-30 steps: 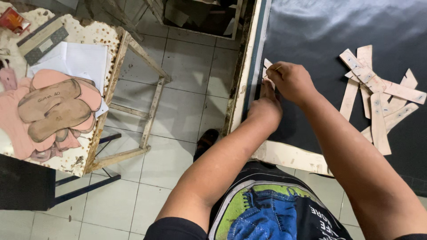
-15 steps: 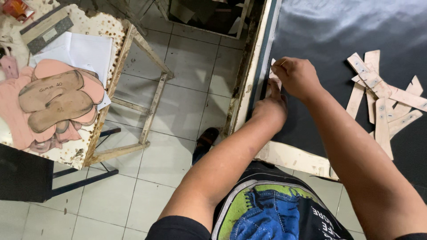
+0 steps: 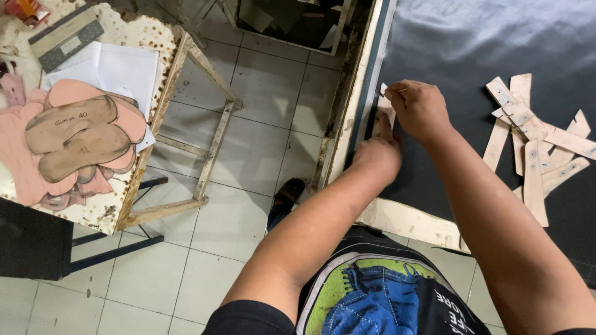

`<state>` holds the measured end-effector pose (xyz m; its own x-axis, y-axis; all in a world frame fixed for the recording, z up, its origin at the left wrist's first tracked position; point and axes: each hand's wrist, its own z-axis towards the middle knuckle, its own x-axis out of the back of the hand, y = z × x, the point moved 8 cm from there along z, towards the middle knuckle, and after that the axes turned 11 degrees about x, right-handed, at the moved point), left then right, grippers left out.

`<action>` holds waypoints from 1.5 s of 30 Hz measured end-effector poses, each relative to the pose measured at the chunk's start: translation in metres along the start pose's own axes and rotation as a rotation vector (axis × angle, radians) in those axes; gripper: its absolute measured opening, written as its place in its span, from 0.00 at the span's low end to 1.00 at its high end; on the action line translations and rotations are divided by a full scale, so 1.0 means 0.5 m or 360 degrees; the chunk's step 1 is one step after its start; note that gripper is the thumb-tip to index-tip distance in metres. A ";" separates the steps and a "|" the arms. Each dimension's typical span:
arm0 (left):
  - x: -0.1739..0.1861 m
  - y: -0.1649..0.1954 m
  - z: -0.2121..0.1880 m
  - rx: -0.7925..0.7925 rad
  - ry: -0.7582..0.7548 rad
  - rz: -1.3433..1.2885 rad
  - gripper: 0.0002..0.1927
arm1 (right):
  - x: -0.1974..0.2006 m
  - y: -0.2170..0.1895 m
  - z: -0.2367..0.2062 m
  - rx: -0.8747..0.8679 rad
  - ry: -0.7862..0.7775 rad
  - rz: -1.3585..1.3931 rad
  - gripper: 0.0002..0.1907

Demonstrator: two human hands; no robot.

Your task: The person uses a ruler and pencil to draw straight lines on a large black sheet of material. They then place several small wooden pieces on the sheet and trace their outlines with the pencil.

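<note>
Both hands barely shifted; right hand (image 3: pixel 422 108) & left hand (image 3: pixel 379 152) still pinching tan strip (image 3: pixel 385 108)

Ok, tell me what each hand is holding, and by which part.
Left hand presses a pale template strip flat on the dark sheet. Right hand pinches something thin; what it is cannot be told.

Even, soft light fills a sharp wide-angle view, with a pale sheen across the dark sheet (image 3: pixel 496 37), perhaps from overhead. Shadows are faint; the near forearms look slightly stretched.
</note>
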<state>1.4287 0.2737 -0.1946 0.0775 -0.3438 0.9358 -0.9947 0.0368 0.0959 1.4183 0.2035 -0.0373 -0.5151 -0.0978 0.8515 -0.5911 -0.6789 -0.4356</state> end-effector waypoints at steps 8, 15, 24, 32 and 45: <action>0.112 -0.053 -0.062 0.0382 -0.0247 -0.0702 0.37 | -0.009 0.015 0.019 0.0013 -0.0014 -0.0009 0.10; 0.137 -0.045 -0.077 0.0190 -0.0235 -0.0434 0.23 | -0.020 0.033 0.034 -0.0062 -0.0033 0.0032 0.10; 0.162 -0.047 -0.085 0.0122 -0.0164 -0.0372 0.24 | -0.016 0.030 0.046 -0.0023 -0.0037 -0.0038 0.10; 0.129 -0.075 -0.084 0.0525 -0.0410 -0.1039 0.38 | -0.015 0.057 0.036 -0.0247 -0.0008 0.0084 0.12; 0.135 -0.045 -0.091 -0.0054 -0.0159 -0.0308 0.30 | -0.015 0.024 0.032 0.0015 -0.0028 -0.0040 0.08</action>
<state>1.4594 0.2926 -0.1182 0.2580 -0.4387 0.8608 -0.9590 -0.0079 0.2834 1.4249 0.1846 -0.0440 -0.4890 -0.0937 0.8672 -0.5979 -0.6879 -0.4114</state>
